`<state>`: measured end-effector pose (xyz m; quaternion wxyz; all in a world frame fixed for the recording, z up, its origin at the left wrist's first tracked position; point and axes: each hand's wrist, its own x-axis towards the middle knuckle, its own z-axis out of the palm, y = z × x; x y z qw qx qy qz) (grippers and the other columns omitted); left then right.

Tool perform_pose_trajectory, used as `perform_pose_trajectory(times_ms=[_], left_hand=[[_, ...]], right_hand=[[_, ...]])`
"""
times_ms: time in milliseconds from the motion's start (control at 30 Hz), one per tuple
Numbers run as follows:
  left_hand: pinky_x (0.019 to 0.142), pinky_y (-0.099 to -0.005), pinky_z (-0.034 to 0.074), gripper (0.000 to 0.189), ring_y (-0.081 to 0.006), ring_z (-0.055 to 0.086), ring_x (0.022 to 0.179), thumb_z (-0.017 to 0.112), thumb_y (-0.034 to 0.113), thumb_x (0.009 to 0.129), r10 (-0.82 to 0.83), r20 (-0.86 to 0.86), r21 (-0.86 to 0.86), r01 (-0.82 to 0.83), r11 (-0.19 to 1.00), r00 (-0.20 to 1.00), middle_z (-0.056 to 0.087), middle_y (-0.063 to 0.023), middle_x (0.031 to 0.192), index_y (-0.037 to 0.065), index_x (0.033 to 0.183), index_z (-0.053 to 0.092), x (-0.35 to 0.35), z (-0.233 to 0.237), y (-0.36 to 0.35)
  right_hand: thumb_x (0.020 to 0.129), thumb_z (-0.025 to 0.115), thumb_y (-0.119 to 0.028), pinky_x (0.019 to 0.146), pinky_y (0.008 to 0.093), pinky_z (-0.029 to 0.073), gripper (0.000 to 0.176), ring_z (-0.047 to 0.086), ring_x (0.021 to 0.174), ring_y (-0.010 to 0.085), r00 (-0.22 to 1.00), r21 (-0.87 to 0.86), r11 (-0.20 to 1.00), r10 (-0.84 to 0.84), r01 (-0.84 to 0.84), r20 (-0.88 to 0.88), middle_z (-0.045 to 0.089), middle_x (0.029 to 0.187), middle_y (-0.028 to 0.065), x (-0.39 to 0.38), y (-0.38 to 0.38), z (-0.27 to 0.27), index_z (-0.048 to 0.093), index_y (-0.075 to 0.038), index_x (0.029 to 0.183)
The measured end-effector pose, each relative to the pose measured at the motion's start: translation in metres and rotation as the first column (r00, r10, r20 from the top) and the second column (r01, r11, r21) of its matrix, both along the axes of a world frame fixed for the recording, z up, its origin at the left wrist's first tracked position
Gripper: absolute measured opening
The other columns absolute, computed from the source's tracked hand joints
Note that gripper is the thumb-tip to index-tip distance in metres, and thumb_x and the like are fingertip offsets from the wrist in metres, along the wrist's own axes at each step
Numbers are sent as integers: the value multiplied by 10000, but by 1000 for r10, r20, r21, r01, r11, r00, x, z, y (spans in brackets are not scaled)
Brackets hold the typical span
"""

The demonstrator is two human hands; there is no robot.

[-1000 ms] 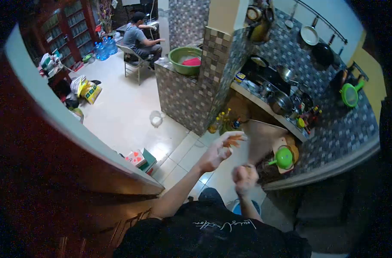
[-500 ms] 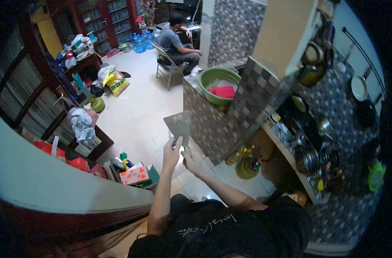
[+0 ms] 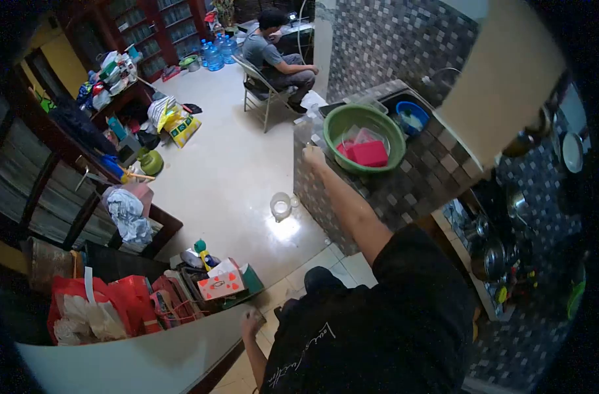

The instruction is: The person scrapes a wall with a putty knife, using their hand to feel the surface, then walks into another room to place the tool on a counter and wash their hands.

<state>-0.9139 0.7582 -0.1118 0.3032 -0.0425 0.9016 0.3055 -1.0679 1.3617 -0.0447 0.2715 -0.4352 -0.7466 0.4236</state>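
My right hand (image 3: 314, 156) reaches out to the left edge of the tiled counter (image 3: 411, 190), just left of a green basin (image 3: 332, 154). Its fingers are closed around the handle of a scraper, of which only a small part shows; the blade is hard to make out. Inside the basin lie a red plastic container (image 3: 369, 153) and some clear plastic ones. My left hand (image 3: 250, 322) hangs low by my side near the white partition, fingers curled, with nothing visible in it.
A blue bowl (image 3: 412, 117) stands behind the basin. On the floor are a clear jug (image 3: 281, 206) and a yellow bag (image 3: 183, 130). A person (image 3: 273, 59) sits on a folding chair (image 3: 263, 98). Boxes (image 3: 222, 285) and red bags (image 3: 132, 295) fill the lower left.
My left hand has let go of the scraper blade and dropped to my side. My right hand has moved up and forward to the counter. The view has shifted toward the basin.
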Motion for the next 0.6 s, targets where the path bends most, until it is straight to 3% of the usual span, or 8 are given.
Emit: perform_pose_trajectory(times_ms=[67,133,200,267,300,333,367,600], left_hand=[[659,-361,499,353,-197,615,755,589,320,921,-93,37,18,93,996,995,664,-101,914,-17,1002,659,20,-54,-37],[563,-342,485,373,-182,610,656,573,334,933,304,256,293,-373,880,918,672,-112,889,-25,982,662,59,-69,-51],[527,-313,474,413,-171,603,600,542,349,963,407,290,321,-489,811,866,673,-123,868,-46,954,661,106,-109,-76],[571,-305,497,445,-180,634,671,501,372,994,217,248,-16,-220,975,944,677,-122,922,-49,996,644,127,-61,-62],[571,-305,497,445,-180,634,671,501,372,994,225,254,-31,-224,974,941,677,-122,922,-49,996,644,142,-63,-54],[587,-307,501,447,-188,642,700,483,380,1002,530,369,7,-572,820,764,678,-119,959,-40,1040,629,164,-77,-55],[603,-309,505,451,-197,651,729,465,388,1011,736,479,-1,-839,545,478,679,-117,997,-31,1085,614,179,-89,-56],[610,-319,503,448,-207,652,743,452,391,1014,700,519,59,-838,542,490,678,-113,1022,-19,1112,602,224,-97,-51]], right_hand=[[922,455,-325,513,474,461,418,626,567,325,994,43,993,110,-109,-12,618,652,193,-29,38,-32,607,23,747],[934,475,-332,437,425,407,400,550,467,256,992,-4,998,67,-68,-105,555,575,111,-61,71,-68,585,-4,732],[905,482,-340,584,459,460,400,608,625,343,996,-104,992,60,-66,-67,611,743,199,-82,89,-62,633,14,800],[875,488,-349,731,493,513,428,666,783,430,999,-224,974,40,-41,-6,668,911,287,-92,91,-68,680,33,868],[915,479,-358,573,436,431,408,580,607,317,999,-256,967,-11,-3,-54,585,728,177,-98,98,-73,625,0,785],[955,470,-367,414,378,348,432,494,432,204,993,-287,957,-68,37,-97,503,545,66,-102,108,-78,569,-33,701],[952,475,-377,419,379,345,445,496,434,212,995,-172,980,-100,98,-7,520,553,76,-115,125,-100,576,-29,694],[929,493,-344,474,413,431,398,586,506,263,984,-96,979,-181,180,-4,594,608,123,-148,173,-159,634,-5,775]])
